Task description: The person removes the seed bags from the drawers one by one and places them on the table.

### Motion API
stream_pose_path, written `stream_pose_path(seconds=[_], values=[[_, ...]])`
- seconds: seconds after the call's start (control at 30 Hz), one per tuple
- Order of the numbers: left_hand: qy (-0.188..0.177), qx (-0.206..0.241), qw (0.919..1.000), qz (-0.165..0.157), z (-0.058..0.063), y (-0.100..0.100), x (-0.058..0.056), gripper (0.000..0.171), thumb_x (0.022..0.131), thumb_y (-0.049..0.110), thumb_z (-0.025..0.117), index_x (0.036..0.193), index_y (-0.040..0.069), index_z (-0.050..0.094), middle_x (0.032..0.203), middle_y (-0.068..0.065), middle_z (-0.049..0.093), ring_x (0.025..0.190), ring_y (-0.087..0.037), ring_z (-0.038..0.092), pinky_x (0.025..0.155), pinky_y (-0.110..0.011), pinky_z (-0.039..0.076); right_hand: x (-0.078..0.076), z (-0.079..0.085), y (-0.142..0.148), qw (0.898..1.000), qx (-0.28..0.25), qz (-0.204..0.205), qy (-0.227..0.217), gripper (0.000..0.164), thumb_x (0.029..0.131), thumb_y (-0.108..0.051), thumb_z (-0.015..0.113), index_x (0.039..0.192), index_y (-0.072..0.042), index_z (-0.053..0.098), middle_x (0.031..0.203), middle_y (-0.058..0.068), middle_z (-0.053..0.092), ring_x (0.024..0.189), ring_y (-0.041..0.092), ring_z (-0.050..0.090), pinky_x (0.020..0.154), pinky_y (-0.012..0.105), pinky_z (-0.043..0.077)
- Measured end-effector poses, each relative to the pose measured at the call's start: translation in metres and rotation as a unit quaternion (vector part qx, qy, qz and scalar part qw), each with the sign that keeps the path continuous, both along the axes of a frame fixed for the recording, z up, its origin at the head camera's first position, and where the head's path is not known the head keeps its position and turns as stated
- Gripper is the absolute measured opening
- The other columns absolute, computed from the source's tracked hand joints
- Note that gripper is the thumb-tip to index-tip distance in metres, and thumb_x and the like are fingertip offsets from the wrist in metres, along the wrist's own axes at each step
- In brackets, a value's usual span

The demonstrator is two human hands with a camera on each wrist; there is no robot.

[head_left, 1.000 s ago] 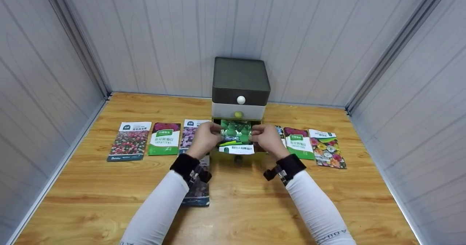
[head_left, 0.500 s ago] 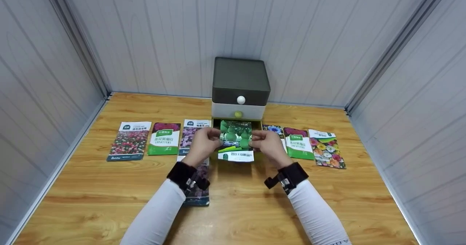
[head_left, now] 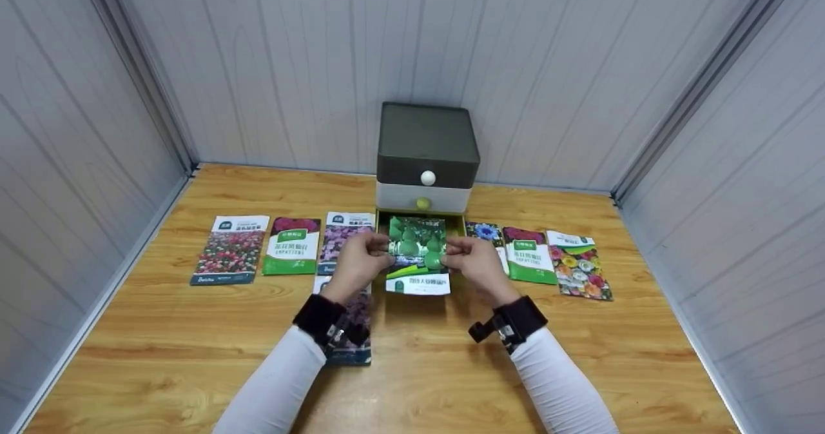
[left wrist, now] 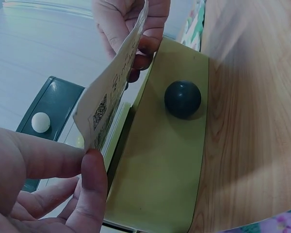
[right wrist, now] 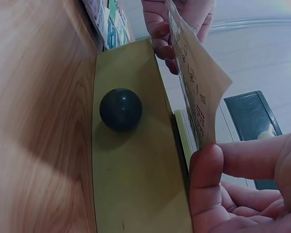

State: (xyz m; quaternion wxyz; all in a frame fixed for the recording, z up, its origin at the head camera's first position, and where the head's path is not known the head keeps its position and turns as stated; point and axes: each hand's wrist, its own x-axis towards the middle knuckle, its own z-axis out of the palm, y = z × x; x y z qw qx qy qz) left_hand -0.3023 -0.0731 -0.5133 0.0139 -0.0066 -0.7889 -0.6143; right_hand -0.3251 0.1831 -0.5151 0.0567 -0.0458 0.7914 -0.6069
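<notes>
A green seed packet (head_left: 417, 253) with round green fruit on its front is held level above the bottom drawer. My left hand (head_left: 358, 261) pinches its left edge between thumb and finger, and my right hand (head_left: 478, 264) pinches the right edge the same way. Both wrist views show its pale printed back (left wrist: 109, 92). Below the packet stands the pulled-out yellow-green drawer (right wrist: 136, 179), with a dark round knob (left wrist: 183, 99) on its front. The drawer belongs to a small stacked drawer box (head_left: 425, 137); its inside is mostly hidden by the packet.
Flower seed packets lie left of the box, including a pink one (head_left: 231, 251), a green-and-white one (head_left: 291, 247) and a purple one (head_left: 341, 234). Another purple packet (head_left: 351, 337) lies nearer, partly under my left wrist. To the right lie several more, including a multicoloured one (head_left: 581, 266).
Both hands have drawn the green packet a little toward me, out over the drawer front, so more of its white end shows. The other packets have stayed in place.
</notes>
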Motion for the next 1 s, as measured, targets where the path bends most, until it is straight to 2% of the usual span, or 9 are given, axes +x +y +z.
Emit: stream_pose_path(seconds=[0.33, 0.5, 0.7, 0.8, 1.0], values=[[0.012, 0.001, 0.9998, -0.018, -0.001, -0.004, 0.014, 0.050, 0.090, -0.009, 0.080, 0.139, -0.012, 0.069, 0.117, -0.019, 0.076, 0.108, -0.030, 0.074, 0.096, -0.038, 0.065, 0.014, -0.003, 0.003, 0.999, 0.031, 0.013, 0.028, 0.052, 0.094, 0.006, 0.081, 0.143, 0.010, 0.067, 0.111, 0.017, 0.078, 0.092, 0.019, 0.075, 0.083, 0.036, 0.067], [0.014, -0.013, 0.9995, -0.026, -0.004, -0.010, 0.024, 0.048, 0.092, -0.007, 0.080, 0.139, -0.009, 0.070, 0.116, -0.016, 0.075, 0.109, -0.029, 0.071, 0.095, -0.039, 0.064, 0.025, -0.004, 0.002, 0.999, 0.020, 0.016, 0.028, 0.053, 0.092, 0.006, 0.083, 0.142, 0.010, 0.067, 0.110, 0.015, 0.077, 0.092, 0.020, 0.074, 0.084, 0.036, 0.067], [0.008, 0.011, 0.9994, -0.031, -0.005, -0.015, 0.033, 0.048, 0.092, -0.007, 0.080, 0.139, -0.008, 0.069, 0.116, -0.016, 0.072, 0.108, -0.028, 0.069, 0.094, -0.038, 0.064, 0.032, -0.009, -0.001, 0.999, 0.005, 0.020, 0.038, 0.051, 0.091, 0.006, 0.083, 0.140, 0.009, 0.069, 0.110, 0.017, 0.076, 0.093, 0.021, 0.074, 0.084, 0.038, 0.067], [0.007, 0.019, 0.9992, -0.036, -0.008, -0.017, 0.037, 0.048, 0.092, -0.008, 0.079, 0.139, -0.009, 0.069, 0.115, -0.016, 0.073, 0.105, -0.026, 0.070, 0.091, -0.036, 0.064, 0.036, -0.013, -0.002, 0.999, 0.001, 0.022, 0.039, 0.051, 0.091, 0.006, 0.084, 0.139, 0.011, 0.068, 0.111, 0.018, 0.076, 0.092, 0.021, 0.073, 0.082, 0.036, 0.067], [-0.009, 0.035, 0.9987, -0.035, -0.014, -0.024, 0.047, 0.048, 0.091, -0.009, 0.082, 0.137, -0.011, 0.068, 0.112, -0.017, 0.074, 0.099, -0.024, 0.071, 0.082, -0.030, 0.065, 0.043, -0.016, -0.005, 0.999, -0.029, 0.039, 0.014, 0.053, 0.091, 0.009, 0.082, 0.141, 0.012, 0.065, 0.112, 0.019, 0.074, 0.093, 0.021, 0.073, 0.082, 0.033, 0.067]])
